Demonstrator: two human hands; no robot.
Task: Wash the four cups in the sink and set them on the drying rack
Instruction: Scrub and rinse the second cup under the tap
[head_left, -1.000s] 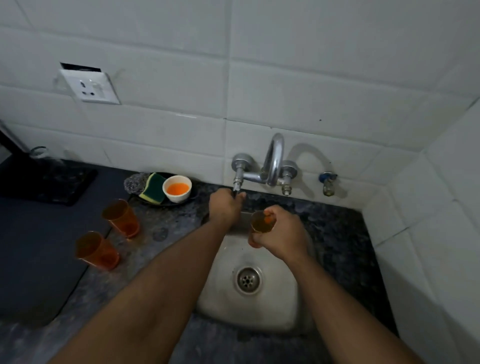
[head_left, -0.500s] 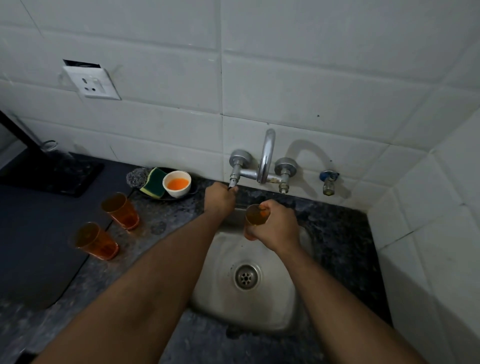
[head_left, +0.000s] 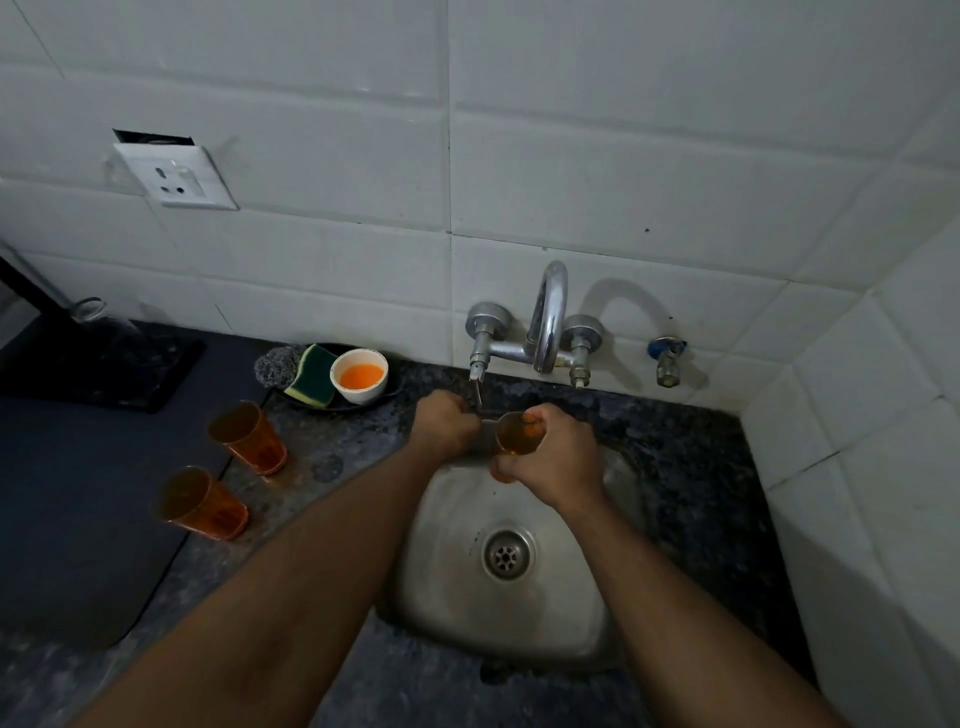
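My right hand (head_left: 558, 457) grips an orange translucent cup (head_left: 514, 434) upright over the back of the steel sink (head_left: 467, 597), just below the tap spout (head_left: 548, 322). My left hand (head_left: 444, 423) is closed around the thin lever hanging from the left tap valve (head_left: 478, 358). No water stream is visible. Two more orange cups stand on the counter to the left, one nearer the wall (head_left: 249, 436) and one nearer me (head_left: 200, 501). A fourth cup is not in view.
A dish with a steel scrubber (head_left: 275, 364), a green-yellow sponge (head_left: 314, 374) and a white bowl of orange liquid (head_left: 359, 375) sits left of the tap. A dark mat (head_left: 67, 519) covers the counter's left. Tiled walls close the back and right; a small blue valve (head_left: 667, 356) juts out.
Both hands stay at the tap with the cup; my left hand has slid slightly lower on the lever. The camera view has shifted a little.
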